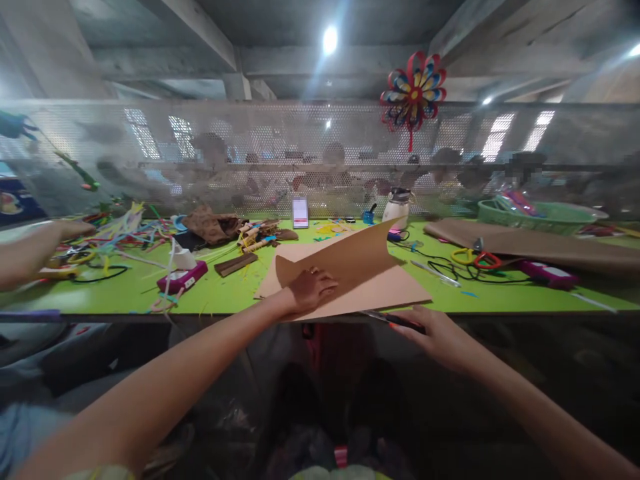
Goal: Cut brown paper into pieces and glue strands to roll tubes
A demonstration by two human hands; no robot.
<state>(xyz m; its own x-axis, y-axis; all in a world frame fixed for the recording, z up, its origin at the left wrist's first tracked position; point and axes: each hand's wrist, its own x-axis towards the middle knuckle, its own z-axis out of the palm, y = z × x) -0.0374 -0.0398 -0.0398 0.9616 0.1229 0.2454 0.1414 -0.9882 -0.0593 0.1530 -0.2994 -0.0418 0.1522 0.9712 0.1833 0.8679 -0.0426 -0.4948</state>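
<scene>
A large sheet of brown kraft paper [400, 288] lies at the table's front edge, its upper layer curling up towards the right. My left hand [313, 290] rests flat on it, fingers stretched out and a ring on one finger. Just off the front edge of the paper, my right hand [440, 337] is closed around a dark-handled cutting tool [407, 323]. Its thin metal blade points left beside the paper's near edge. Whether it is scissors or a knife I cannot tell.
Another person's hand [55, 233] reaches in at the left, near tangled coloured strips. A purple power strip [183, 277] and brown bundles lie left of the paper. To the right are yellow-and-red-handled scissors [475, 257], cables, more brown paper [530, 247], a green basket [545, 217] and a kettle [397, 205].
</scene>
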